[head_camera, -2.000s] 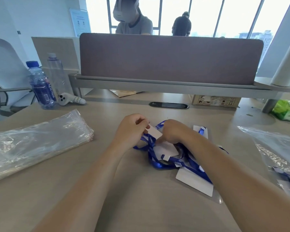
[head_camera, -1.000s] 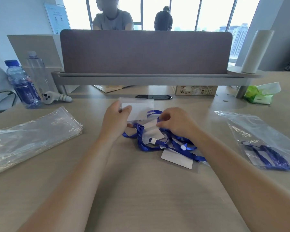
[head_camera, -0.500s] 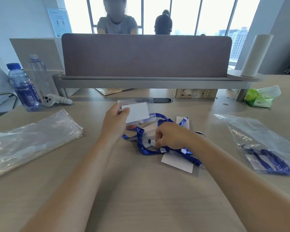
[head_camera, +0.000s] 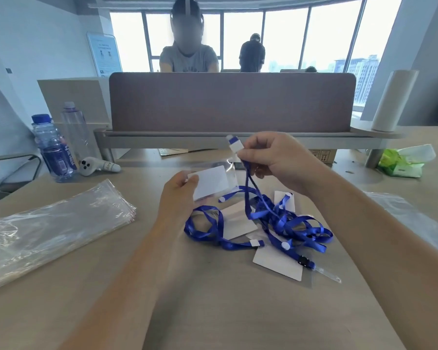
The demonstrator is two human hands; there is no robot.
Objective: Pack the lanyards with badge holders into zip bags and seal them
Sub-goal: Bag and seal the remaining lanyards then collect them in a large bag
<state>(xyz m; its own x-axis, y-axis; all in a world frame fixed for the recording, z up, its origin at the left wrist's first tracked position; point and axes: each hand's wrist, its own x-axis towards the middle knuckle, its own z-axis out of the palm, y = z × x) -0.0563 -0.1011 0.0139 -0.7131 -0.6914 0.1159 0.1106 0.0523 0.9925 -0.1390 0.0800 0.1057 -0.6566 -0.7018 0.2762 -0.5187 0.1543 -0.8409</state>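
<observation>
A tangle of blue lanyards [head_camera: 283, 221] with clear badge holders and white cards lies on the table's middle. My left hand [head_camera: 177, 195] pinches one badge holder [head_camera: 214, 181] by its left edge, lifted off the table. My right hand [head_camera: 276, 157] is raised above the pile and pinches a blue lanyard strap near its white end tab [head_camera: 234, 145]; the strap hangs down into the tangle. Another badge holder [head_camera: 276, 265] lies flat at the pile's near right. A stack of empty clear zip bags [head_camera: 48, 228] lies at the left.
Two water bottles [head_camera: 53, 147] and a white controller [head_camera: 99, 166] stand at the back left. A desk divider [head_camera: 230, 102] runs across the back, with a white roll [head_camera: 392, 99] and a green packet [head_camera: 400, 162] at the right. A clear bag [head_camera: 415, 218] lies at the right edge. People are behind the divider.
My right hand has risen from the pile, pulling a lanyard strap up with it. My left hand keeps hold of the badge holder. The camera has tilted up.
</observation>
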